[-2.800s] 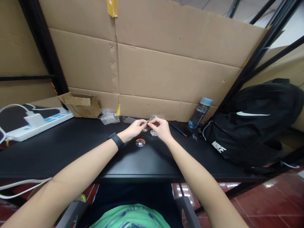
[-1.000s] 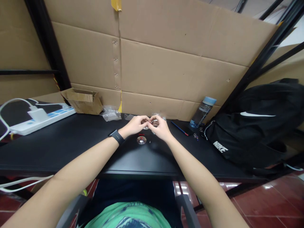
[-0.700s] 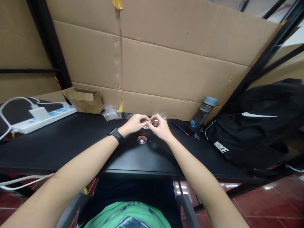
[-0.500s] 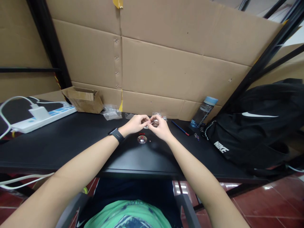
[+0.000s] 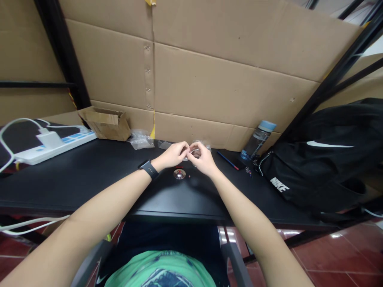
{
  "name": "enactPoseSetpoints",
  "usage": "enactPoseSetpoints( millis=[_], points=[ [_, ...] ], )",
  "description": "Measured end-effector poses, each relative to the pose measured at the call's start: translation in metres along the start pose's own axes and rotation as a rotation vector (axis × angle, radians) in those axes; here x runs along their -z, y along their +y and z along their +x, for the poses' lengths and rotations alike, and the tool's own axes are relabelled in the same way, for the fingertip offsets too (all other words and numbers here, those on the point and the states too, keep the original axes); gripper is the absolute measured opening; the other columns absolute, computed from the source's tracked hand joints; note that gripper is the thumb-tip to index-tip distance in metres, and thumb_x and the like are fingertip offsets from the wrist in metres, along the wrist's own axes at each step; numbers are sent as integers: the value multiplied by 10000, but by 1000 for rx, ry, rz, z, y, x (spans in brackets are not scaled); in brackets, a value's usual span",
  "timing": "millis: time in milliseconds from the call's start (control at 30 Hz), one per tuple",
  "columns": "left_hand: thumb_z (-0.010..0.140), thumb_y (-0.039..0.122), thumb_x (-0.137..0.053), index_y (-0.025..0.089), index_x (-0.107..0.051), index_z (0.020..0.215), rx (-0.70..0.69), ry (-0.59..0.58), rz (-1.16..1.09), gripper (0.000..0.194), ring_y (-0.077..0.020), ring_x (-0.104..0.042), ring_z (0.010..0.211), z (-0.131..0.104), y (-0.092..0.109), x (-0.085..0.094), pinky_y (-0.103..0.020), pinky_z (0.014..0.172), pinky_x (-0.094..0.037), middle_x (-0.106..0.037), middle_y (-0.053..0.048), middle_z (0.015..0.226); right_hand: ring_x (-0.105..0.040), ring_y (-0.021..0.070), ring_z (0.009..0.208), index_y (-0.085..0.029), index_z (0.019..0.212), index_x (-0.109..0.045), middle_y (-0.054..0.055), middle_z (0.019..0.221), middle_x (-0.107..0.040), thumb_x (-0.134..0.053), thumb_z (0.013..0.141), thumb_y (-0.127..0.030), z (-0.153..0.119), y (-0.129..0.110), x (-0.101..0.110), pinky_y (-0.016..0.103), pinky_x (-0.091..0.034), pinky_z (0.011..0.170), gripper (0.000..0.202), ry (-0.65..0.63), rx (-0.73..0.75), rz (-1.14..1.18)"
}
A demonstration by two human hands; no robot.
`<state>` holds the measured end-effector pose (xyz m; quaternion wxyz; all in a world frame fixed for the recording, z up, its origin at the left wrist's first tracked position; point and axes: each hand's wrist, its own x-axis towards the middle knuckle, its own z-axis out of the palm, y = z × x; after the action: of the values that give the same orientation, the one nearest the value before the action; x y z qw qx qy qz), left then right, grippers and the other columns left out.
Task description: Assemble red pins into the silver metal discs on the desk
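Observation:
My left hand [image 5: 175, 154] and my right hand [image 5: 202, 159] meet over the middle of the black table, fingertips together in a pinch. Between them is something small that my fingers mostly hide; I cannot make out what it is. Shiny metal shows just behind the fingertips. Nearer to me, a round, shiny metal dome [image 5: 179, 174] lies on the table below my hands. A small red piece [image 5: 178, 167] sits right behind the dome, and a tiny bit [image 5: 189, 176] lies to its right.
At the left are a white power strip [image 5: 32, 156], an open cardboard box [image 5: 109, 129] and clear plastic bags [image 5: 140, 140]. To the right lie a blue pencil [image 5: 227, 160], a water bottle [image 5: 255, 141] and a black backpack [image 5: 323, 167]. A cardboard wall [image 5: 209, 87] closes the back.
My hands stay together at almost the same place, with only slight finger movement. The view has shifted a little; the dome and the things around it lie as before.

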<state>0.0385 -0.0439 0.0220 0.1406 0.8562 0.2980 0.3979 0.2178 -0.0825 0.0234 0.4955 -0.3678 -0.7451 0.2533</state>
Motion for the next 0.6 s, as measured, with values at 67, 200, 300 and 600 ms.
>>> enactPoseSetpoints(
  millis=[67, 200, 300, 600],
  points=[
    [958, 302, -473, 181, -565, 897, 4, 9, 2, 164, -157, -588, 686, 0, 1, 1, -263, 653, -423, -658, -25, 793, -697, 159, 782, -210, 1011, -554, 43, 976, -671, -660, 837, -404, 0, -1, 0, 283, -573, 695, 281, 0, 0, 1],
    [960, 315, -475, 183, -559, 889, 14, 12, 4, 172, -161, -590, 690, 1, 3, 2, -268, 657, -425, -656, -27, 788, -698, 160, 790, -212, 1016, -549, 46, 984, -672, -649, 843, -415, 0, -3, 0, 284, -576, 707, 284, -4, -2, -22],
    [959, 313, -471, 184, -558, 886, 16, 13, 6, 172, -166, -591, 694, 1, 5, 3, -273, 660, -427, -657, -28, 786, -696, 158, 786, -215, 1017, -547, 46, 990, -671, -643, 846, -420, 0, -3, 0, 288, -579, 715, 284, -3, 1, -36],
    [952, 309, -481, 183, -581, 901, 13, 26, 30, 168, -169, -596, 705, 1, 2, 3, -278, 684, -442, -662, -26, 781, -692, 160, 792, -217, 1022, -550, 47, 998, -669, -635, 844, -408, 0, -7, -1, 291, -579, 722, 274, -11, 10, -36]
  ],
)
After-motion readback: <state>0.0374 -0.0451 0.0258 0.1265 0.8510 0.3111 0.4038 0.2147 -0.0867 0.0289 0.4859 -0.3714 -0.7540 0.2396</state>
